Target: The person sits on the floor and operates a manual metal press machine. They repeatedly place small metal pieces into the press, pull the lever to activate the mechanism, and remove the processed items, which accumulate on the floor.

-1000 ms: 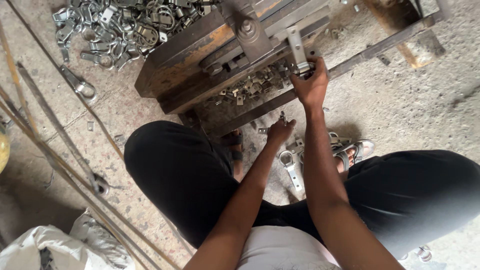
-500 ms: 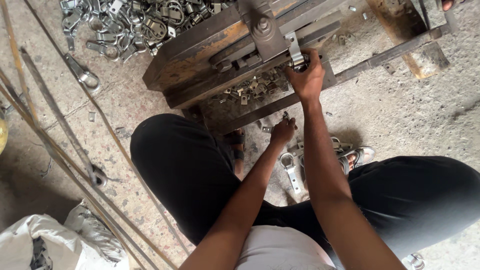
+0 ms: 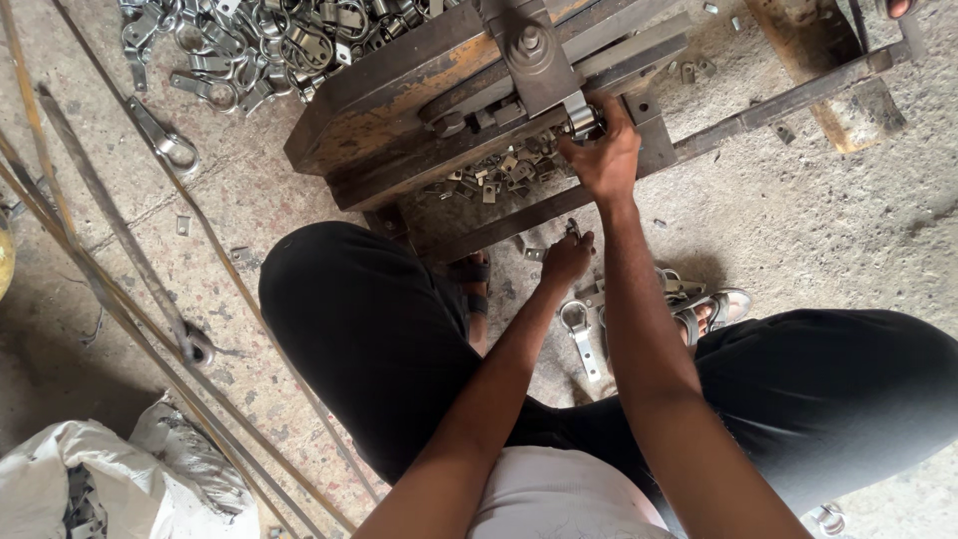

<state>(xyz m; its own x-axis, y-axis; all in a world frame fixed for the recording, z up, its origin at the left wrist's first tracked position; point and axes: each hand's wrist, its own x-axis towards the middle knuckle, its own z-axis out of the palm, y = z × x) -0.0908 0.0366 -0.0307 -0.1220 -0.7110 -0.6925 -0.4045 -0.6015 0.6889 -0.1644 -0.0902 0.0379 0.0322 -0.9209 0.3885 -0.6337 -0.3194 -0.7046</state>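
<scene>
Gripping shiny curved metal clamp (image 3: pixel 584 122)

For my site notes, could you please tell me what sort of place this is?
Probably a small metalworking shop, worked at floor level: a rusty steel press sits on bare concrete floor, a heap of stamped metal clamps lies behind it, and long steel rods lie alongside.

The press (image 3: pixel 419 110) is rusty, matt steel; the clamps (image 3: pixel 259 45) are shiny bare metal; the floor (image 3: pixel 818 210) is rough concrete.
</scene>
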